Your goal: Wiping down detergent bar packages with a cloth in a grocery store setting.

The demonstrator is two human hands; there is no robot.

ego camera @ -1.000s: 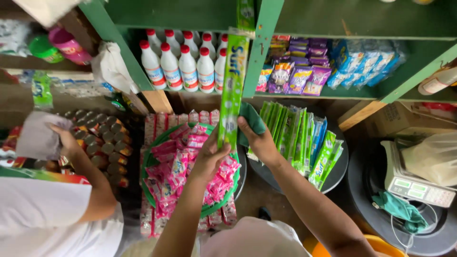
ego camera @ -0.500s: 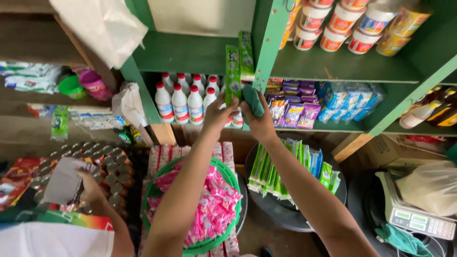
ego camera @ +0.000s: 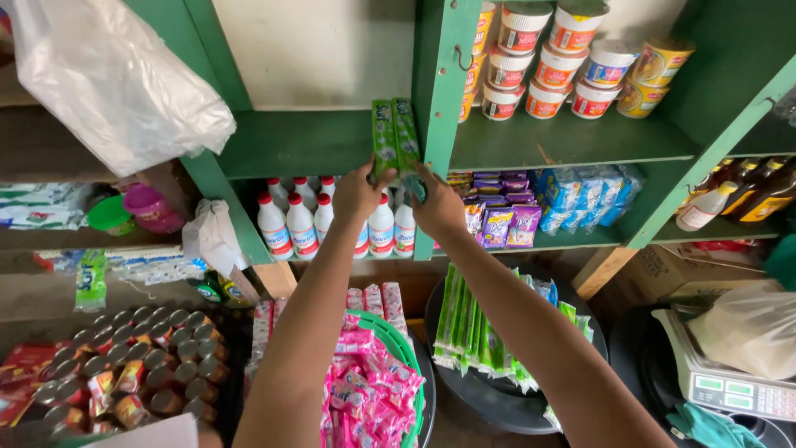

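Green shop shelving (ego camera: 572, 141) ahead. Our left hand (ego camera: 358, 192) and right hand (ego camera: 438, 206) pinch the green sachet strip (ego camera: 395, 137), raised against the shelf post (ego camera: 439, 83), not yet hung; hook (ego camera: 458, 58) above it.

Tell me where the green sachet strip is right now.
In the head view, the green sachet strip is at top centre, held up by the left hand and right hand against the green shelf post.

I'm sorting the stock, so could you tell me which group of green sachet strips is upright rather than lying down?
The green sachet strips that both hands hold against the shelf post; the others lie in the black basin below.
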